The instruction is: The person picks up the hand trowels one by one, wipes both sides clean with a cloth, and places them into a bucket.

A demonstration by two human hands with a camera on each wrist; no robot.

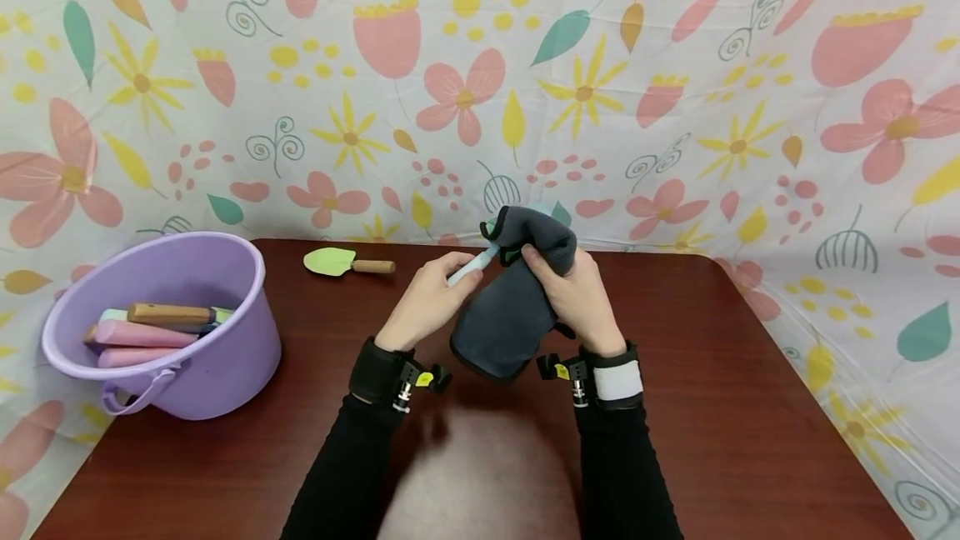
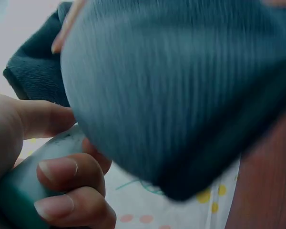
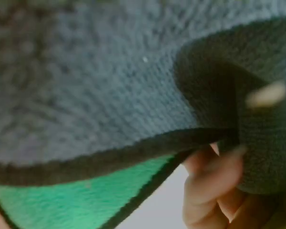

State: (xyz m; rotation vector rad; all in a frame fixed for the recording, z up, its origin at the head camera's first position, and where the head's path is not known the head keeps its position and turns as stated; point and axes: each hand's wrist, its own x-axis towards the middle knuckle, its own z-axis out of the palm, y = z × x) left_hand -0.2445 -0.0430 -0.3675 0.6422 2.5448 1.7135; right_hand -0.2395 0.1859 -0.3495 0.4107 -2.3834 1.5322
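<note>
In the head view, my left hand [image 1: 422,303] grips a pale blue handle [image 1: 474,265] that slants up to the right. The far end of this handled tool is covered by a dark grey cloth [image 1: 501,330] with black edging, so its kind is hidden. My right hand [image 1: 587,297] holds the bunched upper part of the cloth, thumb on top, around that end. The rest of the cloth hangs down between both hands. In the left wrist view, fingers curl round the handle [image 2: 26,188], which shades to green. The right wrist view shows the cloth's green underside [image 3: 81,205].
A lavender bucket [image 1: 255,315] stands at the left with several pink- and wooden-handled tools [image 1: 168,313] inside. Behind my left hand lies a small trowel [image 1: 345,262] with a lime green blade. A floral sheet [image 1: 675,107] hangs behind the brown table [image 1: 735,407].
</note>
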